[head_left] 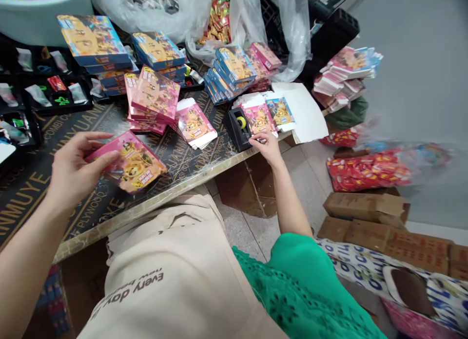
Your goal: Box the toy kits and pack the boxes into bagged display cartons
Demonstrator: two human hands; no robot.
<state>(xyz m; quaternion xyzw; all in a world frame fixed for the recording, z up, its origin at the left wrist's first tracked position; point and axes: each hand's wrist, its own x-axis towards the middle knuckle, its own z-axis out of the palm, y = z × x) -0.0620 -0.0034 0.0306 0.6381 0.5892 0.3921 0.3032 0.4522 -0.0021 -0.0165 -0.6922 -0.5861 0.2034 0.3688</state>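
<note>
My left hand (82, 166) grips a pink cartoon-printed box (133, 166) by its left end, thumb on top, at the table's front edge. My right hand (266, 145) is at the front end of a black tape dispenser (237, 129) with a yellow core. Its thumb and fingertips are pinched together; whatever is between them is too small to make out. Just behind that hand lie flat pink cartons (259, 116) and a blue carton (281, 111). Between my hands is a stack of flattened pink cartons (195, 124).
Pink boxes (155, 93) and blue boxes (93, 39) are stacked along the table (109, 117). Black trays (54, 81) with small packets stand at left, plastic bags (219, 22) at the back. Cardboard boxes (383, 236) and red packets (369, 168) lie on the floor at right.
</note>
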